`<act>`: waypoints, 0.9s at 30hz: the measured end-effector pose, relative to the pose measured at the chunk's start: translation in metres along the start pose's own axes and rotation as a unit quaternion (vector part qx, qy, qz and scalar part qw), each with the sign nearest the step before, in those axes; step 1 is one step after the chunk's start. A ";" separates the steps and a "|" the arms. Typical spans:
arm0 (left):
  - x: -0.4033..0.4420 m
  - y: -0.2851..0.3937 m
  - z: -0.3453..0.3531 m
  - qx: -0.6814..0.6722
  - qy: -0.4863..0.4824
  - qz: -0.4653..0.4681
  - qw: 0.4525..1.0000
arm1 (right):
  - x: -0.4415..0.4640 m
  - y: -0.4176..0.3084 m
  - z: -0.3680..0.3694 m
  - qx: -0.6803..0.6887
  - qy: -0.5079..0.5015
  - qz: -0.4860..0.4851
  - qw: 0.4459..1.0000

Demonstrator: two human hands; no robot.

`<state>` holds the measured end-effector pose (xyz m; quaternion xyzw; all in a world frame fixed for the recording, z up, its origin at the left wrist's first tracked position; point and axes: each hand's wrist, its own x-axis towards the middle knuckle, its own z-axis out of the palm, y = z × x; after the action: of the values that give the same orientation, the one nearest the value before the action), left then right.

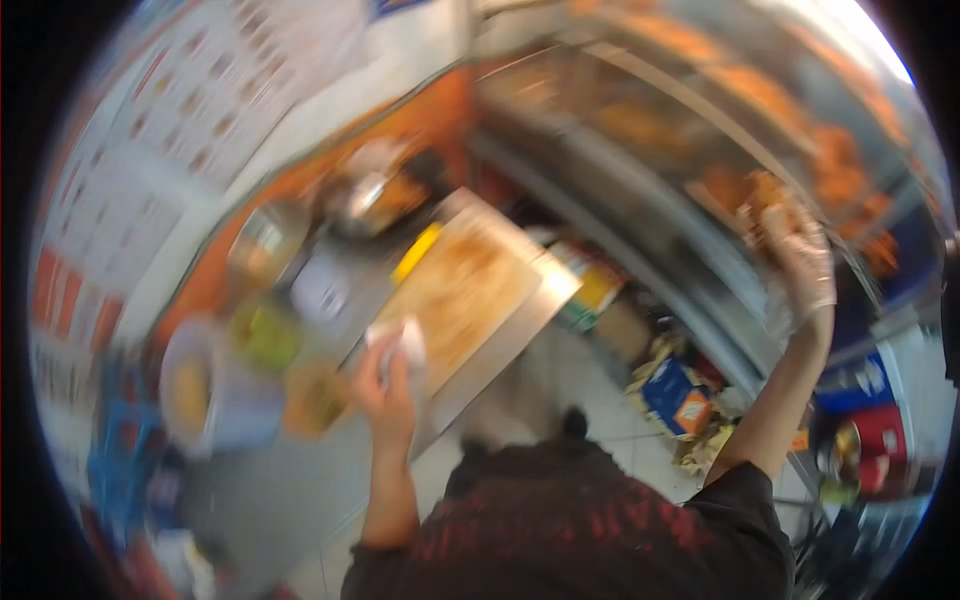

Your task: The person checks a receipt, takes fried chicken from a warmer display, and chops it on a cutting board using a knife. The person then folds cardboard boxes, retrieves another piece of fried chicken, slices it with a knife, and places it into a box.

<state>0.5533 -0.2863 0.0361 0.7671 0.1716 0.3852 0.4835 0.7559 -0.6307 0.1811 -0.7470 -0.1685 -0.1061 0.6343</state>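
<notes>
My right hand point(800, 262), in a clear plastic glove, reaches out to the glass display case point(640, 170). Its fingers are closed on a browned piece of fried food point(768, 198), which looks like fried chicken. My left hand point(385, 385) is bare and held near the left edge of a worn cutting board point(465, 290). A small white thing point(408, 345), perhaps folded paper, is in its fingers; blur hides its exact kind. Beside the board's far left corner lies a yellow object point(417, 253).
Bowls and tubs stand on the metal counter point(270, 510), among them a white bucket point(220, 390) and a green-filled container point(265, 335). More orange fried pieces point(840, 165) sit on the case shelves. Below are boxes, including a blue one point(675, 395), on the tiled floor.
</notes>
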 end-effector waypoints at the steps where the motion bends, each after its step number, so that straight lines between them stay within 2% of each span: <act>1: 0.004 -0.006 -0.019 -0.009 0.032 -0.023 0.999 | -0.004 0.033 0.042 -0.029 -0.106 0.055 0.992; 2: 0.006 -0.012 -0.037 -0.027 0.063 -0.035 0.997 | -0.015 0.058 0.093 -0.038 -0.219 0.112 0.969; 3: 0.008 -0.011 -0.052 -0.002 0.086 -0.050 0.995 | -0.034 0.067 0.148 -0.036 -0.247 0.165 0.954; 4: 0.010 -0.007 -0.064 -0.063 0.100 -0.093 0.989 | -0.043 0.090 0.192 -0.047 -0.337 0.175 0.924; 5: 0.012 -0.005 -0.072 -0.131 0.110 -0.131 0.976 | -0.050 0.136 0.232 -0.086 -0.398 0.101 0.908; 7: 0.004 -0.017 -0.083 -0.099 0.107 -0.109 0.983 | -0.073 0.169 0.295 -0.169 -0.410 -0.118 0.888; 8: 0.002 -0.019 -0.086 -0.090 0.105 -0.109 0.984 | -0.075 0.174 0.303 -0.169 -0.418 -0.121 0.884; 9: 0.000 -0.020 -0.089 -0.081 0.103 -0.106 0.986 | -0.078 0.176 0.310 -0.244 -0.464 -0.278 0.805; 10: -0.001 -0.021 -0.091 -0.079 0.111 -0.106 0.985 | -0.079 0.175 0.317 -0.307 -0.489 -0.427 0.696; 11: -0.004 -0.022 -0.092 -0.044 0.128 -0.092 0.987 | -0.077 0.174 0.320 -0.303 -0.492 -0.432 0.692; 13: -0.009 -0.024 -0.094 -0.007 0.154 -0.082 0.985 | -0.064 0.170 0.321 -0.323 -0.590 -0.341 0.656; 14: -0.012 -0.027 -0.096 -0.003 0.177 -0.111 0.978 | -0.048 0.161 0.329 -0.354 -0.594 -0.368 0.622; 15: -0.015 -0.029 -0.098 0.001 0.199 -0.139 0.970 | -0.035 0.163 0.345 -0.350 -0.599 -0.374 0.615; 17: -0.023 -0.036 -0.100 -0.004 0.213 -0.158 0.964 | -0.013 0.168 0.385 -0.268 -0.511 -0.324 0.750; 19: -0.022 -0.033 -0.096 -0.009 0.219 -0.182 0.959 | 0.001 0.177 0.429 -0.351 -0.538 -0.429 0.634; 20: -0.017 -0.025 -0.089 -0.018 0.245 -0.181 0.952 | 0.004 0.174 0.443 -0.347 -0.545 -0.425 0.634; 22: -0.013 -0.024 -0.084 -0.028 0.266 -0.185 0.946 | 0.013 0.152 0.458 -0.471 -0.630 -0.407 0.464; 25: -0.021 -0.036 -0.084 -0.044 0.231 -0.224 0.946 | 0.026 0.130 0.437 -0.426 -0.674 -0.362 0.483; 27: -0.031 -0.061 -0.089 -0.006 0.131 -0.240 0.962 | 0.028 0.121 0.409 -0.442 -0.675 -0.313 0.502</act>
<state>0.4722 -0.2229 -0.0091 0.6433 0.4102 0.3555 0.5399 0.8062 -0.2419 0.0109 -0.6738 -0.6996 0.1775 -0.1583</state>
